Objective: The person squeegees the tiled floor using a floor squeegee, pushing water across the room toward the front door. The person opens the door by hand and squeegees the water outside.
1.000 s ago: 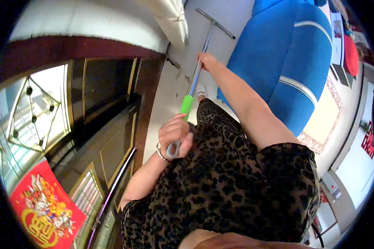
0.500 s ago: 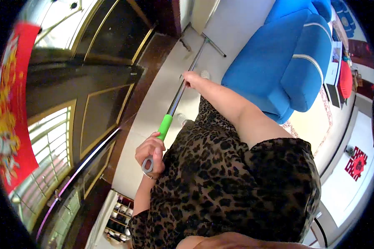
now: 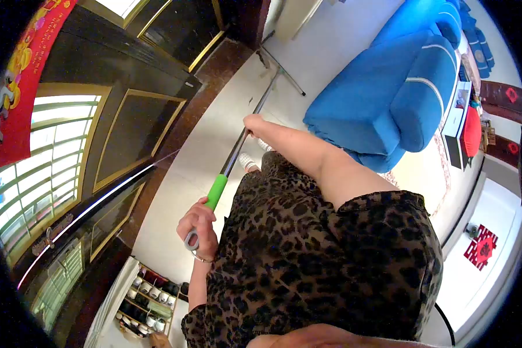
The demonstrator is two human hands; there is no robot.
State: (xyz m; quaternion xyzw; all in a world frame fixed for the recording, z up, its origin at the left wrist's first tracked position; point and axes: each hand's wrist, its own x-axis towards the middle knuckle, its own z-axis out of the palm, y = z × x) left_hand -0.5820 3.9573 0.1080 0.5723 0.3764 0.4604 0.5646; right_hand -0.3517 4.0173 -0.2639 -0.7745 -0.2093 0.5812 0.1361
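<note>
Both my hands are closed around a long-handled floor squeegee (image 3: pixel 233 154) with a metal pole, a green grip and a grey end loop. My left hand (image 3: pixel 198 227) wraps the top of the handle, just below the green grip and by the loop. Farther down the pole, my right hand (image 3: pixel 253 124) grips the bare metal. The squeegee's thin crossbar head (image 3: pixel 291 80) lies against the pale floor (image 3: pixel 226 107). Dark marks or debris, too small to name, show on the floor by the crossbar.
A blue sofa (image 3: pixel 359 95) stands to the right. Dark doors with gold trim (image 3: pixel 134 136) line the left, beside a red banner (image 3: pixel 32 75). A shoe rack (image 3: pixel 151 298) sits at lower left. My white shoes (image 3: pixel 247 162) are on the floor beneath the pole.
The squeegee and both hands sit lower and farther left in view, as the camera view has shifted too. My feet appear closer together. Both hands keep their hold on the pole.
</note>
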